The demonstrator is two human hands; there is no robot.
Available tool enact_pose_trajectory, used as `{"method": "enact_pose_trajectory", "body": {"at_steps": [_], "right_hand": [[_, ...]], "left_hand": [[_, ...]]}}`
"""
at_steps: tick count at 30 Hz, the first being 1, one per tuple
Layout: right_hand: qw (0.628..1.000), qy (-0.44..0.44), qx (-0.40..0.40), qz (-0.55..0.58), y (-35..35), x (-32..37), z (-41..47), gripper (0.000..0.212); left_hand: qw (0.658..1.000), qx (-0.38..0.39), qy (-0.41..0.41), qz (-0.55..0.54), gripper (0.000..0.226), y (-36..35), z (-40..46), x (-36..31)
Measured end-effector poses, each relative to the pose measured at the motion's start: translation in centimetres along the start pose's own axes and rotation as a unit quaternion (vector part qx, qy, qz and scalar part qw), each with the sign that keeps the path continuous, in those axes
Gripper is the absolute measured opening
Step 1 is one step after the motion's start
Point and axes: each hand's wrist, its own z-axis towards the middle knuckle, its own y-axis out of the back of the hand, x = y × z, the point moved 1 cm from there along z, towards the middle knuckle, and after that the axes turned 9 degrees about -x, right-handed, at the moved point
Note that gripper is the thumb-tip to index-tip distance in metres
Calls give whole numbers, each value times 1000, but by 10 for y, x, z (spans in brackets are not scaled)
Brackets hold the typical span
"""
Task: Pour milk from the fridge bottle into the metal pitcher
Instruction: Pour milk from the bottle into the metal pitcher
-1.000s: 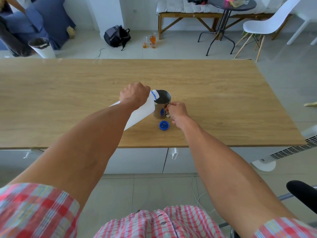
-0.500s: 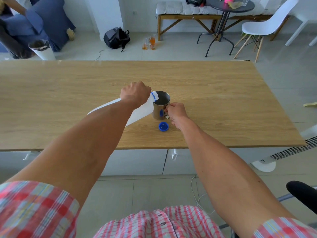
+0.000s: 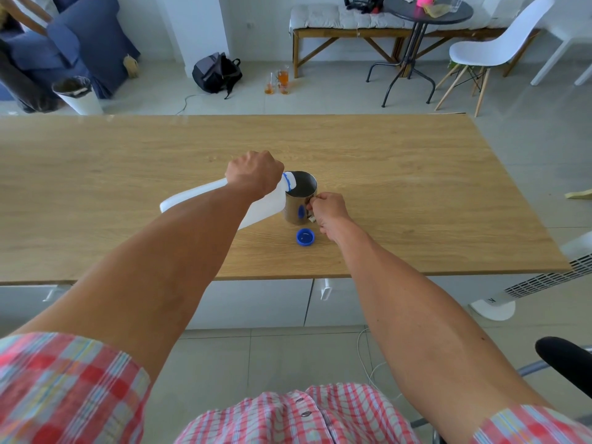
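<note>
A white plastic milk bottle with a blue neck ring is tipped far over, its mouth resting over the rim of the metal pitcher. My left hand is closed around the bottle near its neck. My right hand grips the pitcher's handle on its right side. The pitcher stands upright on the wooden table. The bottle's blue cap lies open side up on the table just in front of the pitcher. No stream of milk can be made out.
The table's near edge runs just below the cap. White drawers sit under it. A fan heater stands at the right, a black chair arm at lower right. Beyond the table are a backpack, a bin, a bench and a white chair.
The bottle's base has risen and swung left, so the bottle is tipped further into the pitcher. My right hand has stayed on the handle.
</note>
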Motion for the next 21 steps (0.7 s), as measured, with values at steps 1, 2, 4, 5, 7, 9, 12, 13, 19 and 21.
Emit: {"method": "enact_pose_trajectory", "body": {"at_steps": [1, 2, 4, 5, 7, 9, 12, 13, 19, 21], "right_hand": [[1000, 0, 0, 0, 0, 0, 0, 23], [1000, 1, 0, 0, 0, 0, 0, 23], [1000, 1, 0, -1, -1, 0, 1, 23], [1000, 0, 0, -2, -1, -1, 2, 23], [1000, -2, -1, -3, -2, -1, 3, 23], [1000, -4, -1, -2, -3, -1, 3, 22], [1000, -4, 1, -1, -3, -1, 3, 22], [1000, -5, 1, 0, -3, -1, 4, 22], [1000, -6, 4, 4, -5, -1, 5, 23], [1000, -6, 5, 4, -5, -2, 5, 23]], "left_hand": [[1000, 1, -1, 2, 26, 0, 0, 0], [1000, 1, -1, 3, 26, 1, 0, 0], [1000, 2, -3, 6, 25, 1, 0, 0], [1000, 2, -4, 8, 25, 1, 0, -1], [1000, 1, -3, 8, 25, 2, 0, -2], [1000, 1, -4, 9, 25, 3, 0, -3], [1000, 1, -10, 13, 25, 4, 0, -3], [1000, 1, -11, 14, 25, 4, 0, -3], [999, -3, -28, 23, 25, 4, 1, -2], [999, -4, -35, 28, 24, 5, 1, -2]]}}
